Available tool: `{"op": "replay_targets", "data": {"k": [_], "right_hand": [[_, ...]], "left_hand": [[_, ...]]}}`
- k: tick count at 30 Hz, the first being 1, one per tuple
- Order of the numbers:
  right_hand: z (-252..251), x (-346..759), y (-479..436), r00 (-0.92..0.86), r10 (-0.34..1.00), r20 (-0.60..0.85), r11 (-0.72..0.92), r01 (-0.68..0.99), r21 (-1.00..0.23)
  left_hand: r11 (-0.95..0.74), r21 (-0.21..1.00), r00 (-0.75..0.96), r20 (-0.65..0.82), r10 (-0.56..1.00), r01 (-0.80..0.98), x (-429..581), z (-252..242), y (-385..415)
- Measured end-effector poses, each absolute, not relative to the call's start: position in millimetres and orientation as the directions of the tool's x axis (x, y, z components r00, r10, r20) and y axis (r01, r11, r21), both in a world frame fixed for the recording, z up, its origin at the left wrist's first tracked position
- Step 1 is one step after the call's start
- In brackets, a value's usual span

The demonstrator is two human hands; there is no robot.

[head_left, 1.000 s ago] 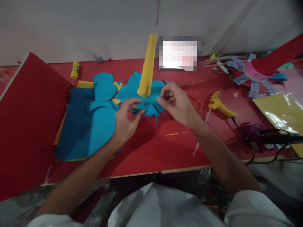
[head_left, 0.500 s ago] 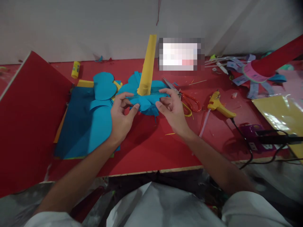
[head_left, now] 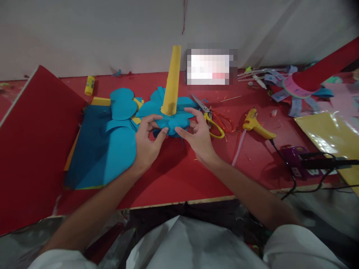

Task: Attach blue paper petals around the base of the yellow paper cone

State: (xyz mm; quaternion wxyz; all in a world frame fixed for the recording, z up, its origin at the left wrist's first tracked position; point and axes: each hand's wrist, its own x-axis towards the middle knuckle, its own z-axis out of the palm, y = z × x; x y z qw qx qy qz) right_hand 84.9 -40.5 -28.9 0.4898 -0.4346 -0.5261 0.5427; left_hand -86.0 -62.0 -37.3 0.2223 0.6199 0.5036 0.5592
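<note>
A blue paper flower (head_left: pixel 174 120) lies on the red table (head_left: pixel 179 175), with a yellow paper cone (head_left: pixel 171 83) rising from its middle. My left hand (head_left: pixel 147 144) pinches a front petal between thumb and fingers. My right hand (head_left: pixel 195 135) grips the petals from the right side, fingers curled round their edge. Both hands meet at the flower's near edge.
Blue paper sheets and heart shapes (head_left: pixel 112 138) lie left of the flower, beside a leaning red board (head_left: pixel 33 142). Scissors (head_left: pixel 215 118) and a yellow glue gun (head_left: pixel 256 125) with its cord lie to the right. A glue stick (head_left: pixel 89 85) sits at the back left.
My right hand came down from above the flower onto its right petals and closed in toward my left hand. The scissors came into sight as it moved.
</note>
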Motion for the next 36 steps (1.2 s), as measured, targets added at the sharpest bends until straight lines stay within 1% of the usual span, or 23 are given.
{"op": "replay_targets", "data": {"k": [5, 7, 10, 12, 16, 22, 28, 32, 34, 36], "right_hand": [[-30, 82, -42, -0.136, 0.99, 0.035, 0.036, 0.009, -0.999], [-29, 82, -43, -0.132, 0.99, 0.039, 0.039, -0.004, -0.999], [-31, 83, -43, -0.116, 0.992, 0.053, 0.045, -0.067, -0.997], [-34, 85, -42, -0.079, 0.993, 0.085, 0.077, -0.098, -0.992], [-40, 90, -36, -0.004, 0.989, 0.147, 0.146, -0.107, -0.983], [-40, 88, -35, -0.141, 0.982, 0.125, 0.099, -0.179, -0.979], [-40, 83, -40, -0.11, 0.987, 0.118, 0.1, -0.163, -0.982], [-40, 88, -37, -0.085, 0.988, 0.129, 0.121, -0.094, -0.988], [-37, 95, -33, -0.064, 0.987, 0.147, 0.144, -0.051, -0.988], [-33, 102, -28, -0.065, 0.987, 0.147, 0.144, -0.043, -0.989]], "left_hand": [[-0.401, 0.83, -0.139, 0.483, 0.865, 0.387, -84, -36, -63], [-0.405, 0.83, -0.138, 0.486, 0.863, 0.384, -83, -36, -63], [-0.408, 0.833, -0.143, 0.486, 0.862, 0.373, -84, -37, -62], [-0.413, 0.836, -0.144, 0.487, 0.861, 0.361, -84, -37, -62], [-0.421, 0.843, -0.148, 0.488, 0.86, 0.335, -86, -36, -61], [-0.439, 0.848, -0.113, 0.487, 0.866, 0.297, -88, -36, -61], [-0.438, 0.849, -0.116, 0.486, 0.866, 0.295, -86, -35, -63], [-0.44, 0.848, -0.121, 0.49, 0.863, 0.295, -87, -37, -60], [-0.453, 0.85, -0.107, 0.493, 0.863, 0.268, -91, -38, -57], [-0.458, 0.864, -0.058, 0.479, 0.876, 0.209, -97, -38, -52]]}}
